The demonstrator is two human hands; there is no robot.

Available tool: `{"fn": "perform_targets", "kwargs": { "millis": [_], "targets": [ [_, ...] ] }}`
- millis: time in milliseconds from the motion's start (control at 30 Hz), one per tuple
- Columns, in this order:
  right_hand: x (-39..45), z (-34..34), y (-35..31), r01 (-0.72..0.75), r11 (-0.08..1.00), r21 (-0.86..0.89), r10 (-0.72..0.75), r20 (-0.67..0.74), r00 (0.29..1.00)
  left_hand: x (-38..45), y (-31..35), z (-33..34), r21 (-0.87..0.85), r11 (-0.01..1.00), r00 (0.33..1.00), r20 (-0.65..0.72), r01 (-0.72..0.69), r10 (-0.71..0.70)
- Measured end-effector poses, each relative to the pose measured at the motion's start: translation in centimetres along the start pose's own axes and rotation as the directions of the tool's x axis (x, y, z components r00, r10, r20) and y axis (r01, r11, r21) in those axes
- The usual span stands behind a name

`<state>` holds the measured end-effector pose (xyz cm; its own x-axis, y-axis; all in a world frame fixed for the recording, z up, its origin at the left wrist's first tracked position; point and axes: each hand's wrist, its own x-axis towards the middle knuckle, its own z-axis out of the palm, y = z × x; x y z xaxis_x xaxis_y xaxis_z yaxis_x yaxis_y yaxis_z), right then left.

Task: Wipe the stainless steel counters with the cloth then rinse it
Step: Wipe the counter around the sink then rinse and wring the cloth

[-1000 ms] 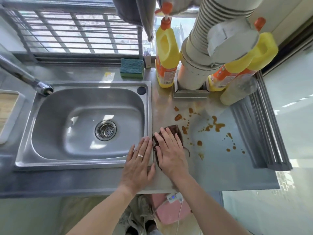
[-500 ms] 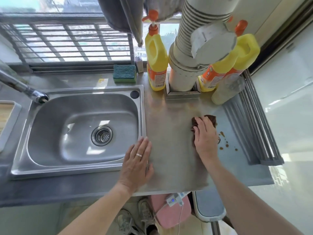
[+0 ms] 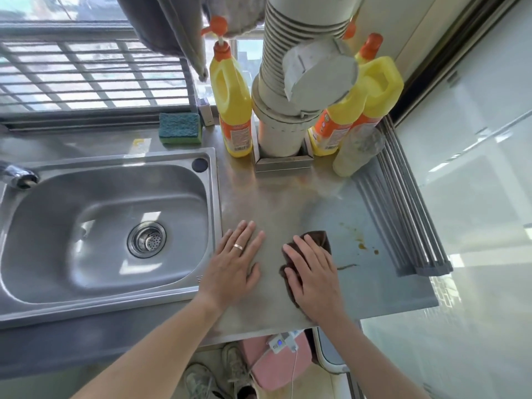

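The right hand (image 3: 312, 276) lies flat, fingers spread, pressing the brown cloth (image 3: 318, 240) onto the stainless steel surface (image 3: 288, 203); the cloth shows beyond the fingertips and along the thumb side, near the front edge of the surface. The left hand (image 3: 234, 264) rests palm down with fingers apart and holds nothing, just right of the rim of the sink (image 3: 214, 214), a ring (image 3: 237, 246) on one finger. A bare strip of steel separates the two hands.

To the right of the cloth, a thin brown streak (image 3: 347, 266) and a few brown spots (image 3: 361, 244) mark the surface, between the cloth and the rolled drying rack (image 3: 403, 214) that lines the right edge. Behind the hands the surface is open up to the back row: a yellow bottle (image 3: 233, 110) with an orange pump, a white ribbed pipe (image 3: 283, 122) in a square metal collar, two more yellow bottles (image 3: 371, 93) leaning against it, and a cloudy clear bottle (image 3: 357, 152) tipped toward the rack. A green sponge (image 3: 180, 128) sits on the ledge behind the sink, under the barred window (image 3: 86, 76). The faucet (image 3: 20, 177) juts in at the sink's left edge. The sink basin holds only its drain strainer (image 3: 146, 239).
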<state>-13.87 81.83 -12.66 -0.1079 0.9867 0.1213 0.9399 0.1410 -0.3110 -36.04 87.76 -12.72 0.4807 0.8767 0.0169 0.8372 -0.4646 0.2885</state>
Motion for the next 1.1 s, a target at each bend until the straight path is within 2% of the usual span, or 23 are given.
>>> {"fn": "perform_targets", "kwargs": {
  "millis": [300, 500, 600, 800, 867, 1033, 1100],
  "targets": [
    [9.1, 1.3, 1.3, -0.027, 0.999, -0.034, 0.025, -0.060, 0.998, 0.0, 0.0, 0.3, -0.029, 0.999, 0.999, -0.043, 0.017, -0.018],
    [14.3, 1.8, 2.7, -0.158, 0.987, -0.024, 0.157, -0.043, 0.987, -0.1, 0.2, 0.1, -0.013, 1.000, 0.999, -0.037, 0.018, -0.018],
    [12.7, 1.3, 1.6, -0.198, 0.980, -0.028, 0.197, -0.053, 0.979, 0.0, 0.3, -0.1, -0.026, 0.999, 0.999, -0.026, 0.026, -0.026],
    [-0.1, 0.4, -2.0, -0.014, 0.998, 0.060, 0.009, 0.070, 0.997, 0.0, 0.2, 0.0, -0.042, 0.999, 0.999, -0.013, 0.034, -0.035],
    [-1.8, 0.4, -2.1, 0.020, 0.998, 0.067, -0.027, 0.108, 0.994, 0.0, 0.1, 0.1, -0.041, 0.999, 0.999, -0.012, 0.031, -0.031],
    [2.2, 0.5, -0.3, 0.097, 0.993, 0.073, -0.103, 0.086, 0.991, -0.1, -0.1, 0.3, -0.045, 0.999, 0.999, -0.030, 0.021, -0.022],
    [5.2, 0.3, 1.7, 0.075, 0.995, 0.066, -0.078, 0.047, 0.996, -0.1, -0.1, 0.1, -0.044, 0.999, 0.999, -0.035, 0.018, -0.020]
  ]
}}
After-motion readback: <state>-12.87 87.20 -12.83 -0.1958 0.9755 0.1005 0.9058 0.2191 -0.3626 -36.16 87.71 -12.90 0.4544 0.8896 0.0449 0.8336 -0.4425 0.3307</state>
